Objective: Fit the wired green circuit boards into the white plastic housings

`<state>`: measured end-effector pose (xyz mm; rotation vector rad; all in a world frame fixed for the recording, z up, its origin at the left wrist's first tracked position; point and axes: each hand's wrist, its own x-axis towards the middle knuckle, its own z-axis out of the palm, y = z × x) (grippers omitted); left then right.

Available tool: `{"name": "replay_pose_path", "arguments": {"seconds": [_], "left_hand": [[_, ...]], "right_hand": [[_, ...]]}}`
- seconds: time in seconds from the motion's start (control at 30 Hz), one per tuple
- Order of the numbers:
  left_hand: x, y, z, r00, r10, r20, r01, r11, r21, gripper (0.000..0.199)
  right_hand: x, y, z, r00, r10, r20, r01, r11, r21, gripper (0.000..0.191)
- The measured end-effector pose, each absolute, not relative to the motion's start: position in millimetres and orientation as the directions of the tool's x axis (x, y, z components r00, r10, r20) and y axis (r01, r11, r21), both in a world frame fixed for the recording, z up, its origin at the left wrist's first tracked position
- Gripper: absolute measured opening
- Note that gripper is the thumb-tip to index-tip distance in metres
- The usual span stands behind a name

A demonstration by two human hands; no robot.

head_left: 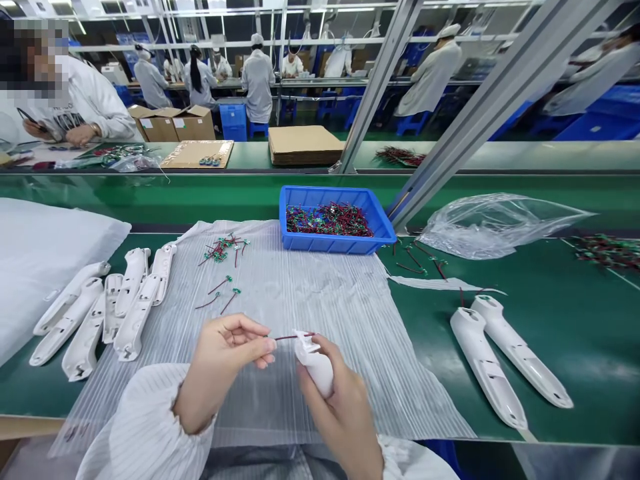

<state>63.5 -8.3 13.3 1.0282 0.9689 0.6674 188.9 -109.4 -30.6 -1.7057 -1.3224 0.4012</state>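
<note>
Near the front of the foam sheet point(350, 300), my left hand point(225, 360) pinches a thin dark red wire point(286, 337) between thumb and fingers. The wire runs across to the top end of a white plastic housing point(317, 370). My right hand point(345, 407) is wrapped round that housing, which is tilted with its open end up. Small green boards with red wires point(220, 250) lie in a loose pile on the sheet, with a few single ones point(235, 293) nearer my left hand. The wire's far end is partly hidden at the housing.
A blue bin point(335, 243) of wired boards stands behind the sheet. Several white housings point(135, 320) lie left, two more point(487, 367) right. A clear plastic bag point(480, 227) lies beside a slanted metal post point(450, 127). Across the bench, a person point(95, 100) sits at far left.
</note>
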Motion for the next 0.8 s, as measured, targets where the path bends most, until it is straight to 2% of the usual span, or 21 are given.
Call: {"name": "replay_pose_path", "arguments": {"seconds": [0.07,0.13,0.17,0.23,0.3,0.37,0.43,0.5,0.73,0.8], "left_hand": [[65.4,-12.8,11.0,0.462,0.832,-0.308,-0.043,0.368,0.929,0.012],[69.3,-17.9,7.3,0.439,0.873,-0.210,-0.070,0.267,0.961,0.011],[71.6,-20.4,5.3,0.398,0.911,-0.106,-0.079,0.149,0.986,0.011],[75.8,-24.4,2.1,0.284,0.933,0.221,-0.058,-0.213,0.975,0.014],[78.0,-26.5,1.1,0.210,0.810,0.548,0.000,-0.560,0.828,0.016],[77.3,-27.0,2.9,0.229,0.658,0.717,0.030,-0.741,0.671,0.012],[74.7,-26.9,6.0,0.290,0.567,0.771,0.026,-0.810,0.586,0.006],[71.6,-27.5,8.7,0.332,0.523,0.785,0.021,-0.836,0.548,0.006],[63.8,-29.3,13.5,0.349,0.457,0.818,0.089,-0.885,0.456,0.011],[62.1,-27.1,15.9,0.411,0.476,0.777,0.037,-0.861,0.508,0.010]], "right_hand": [[187.3,-109.3,-29.8,0.319,0.914,0.250,0.598,0.010,-0.801,0.027],[184.4,-109.2,-26.3,0.277,0.947,0.163,0.531,-0.010,-0.847,0.026],[182.7,-109.2,-23.6,0.246,0.965,0.086,0.460,-0.038,-0.887,0.023],[179.3,-109.5,-17.5,0.152,0.983,-0.100,0.226,-0.132,-0.965,0.014],[177.2,-110.5,-11.9,0.020,0.974,-0.226,-0.059,-0.225,-0.973,0.011],[176.9,-112.1,-7.8,-0.062,0.963,-0.261,-0.264,-0.268,-0.926,0.015],[177.9,-114.1,-4.8,-0.062,0.960,-0.273,-0.343,-0.278,-0.897,0.019],[179.0,-115.6,-2.0,-0.030,0.957,-0.289,-0.343,-0.282,-0.896,0.017],[178.8,-115.0,6.3,0.002,0.955,-0.298,-0.197,-0.291,-0.936,0.010],[179.3,-115.4,7.2,0.005,0.956,-0.292,-0.144,-0.288,-0.947,0.008]]}}
